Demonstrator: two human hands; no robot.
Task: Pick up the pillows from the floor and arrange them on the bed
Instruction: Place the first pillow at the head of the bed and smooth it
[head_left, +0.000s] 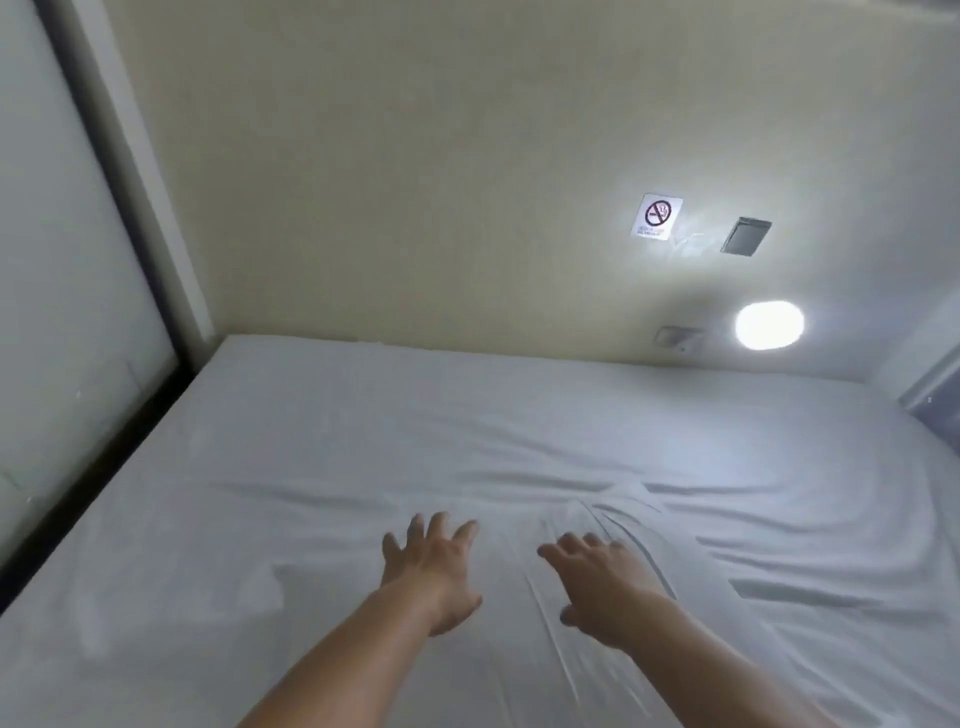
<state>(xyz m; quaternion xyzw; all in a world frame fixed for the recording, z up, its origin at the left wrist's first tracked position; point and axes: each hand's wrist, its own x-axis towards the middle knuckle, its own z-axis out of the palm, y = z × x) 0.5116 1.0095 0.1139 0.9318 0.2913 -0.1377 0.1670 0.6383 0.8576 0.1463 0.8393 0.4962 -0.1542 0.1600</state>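
Observation:
A bed (322, 447) with a wrinkled white sheet fills the lower half of the head view. My left hand (431, 566) reaches out over the middle of the sheet, palm down, fingers spread, holding nothing. My right hand (602, 582) lies beside it to the right, fingers spread, resting on a bunch of creases in the sheet. No pillow is in view, and the floor is out of frame.
A cream wall (415, 182) stands behind the bed's head. On it are a no-smoking sign (657, 215), a dark switch plate (746, 236) and a lit round lamp (769, 325). A dark-framed panel (78, 312) runs along the bed's left side.

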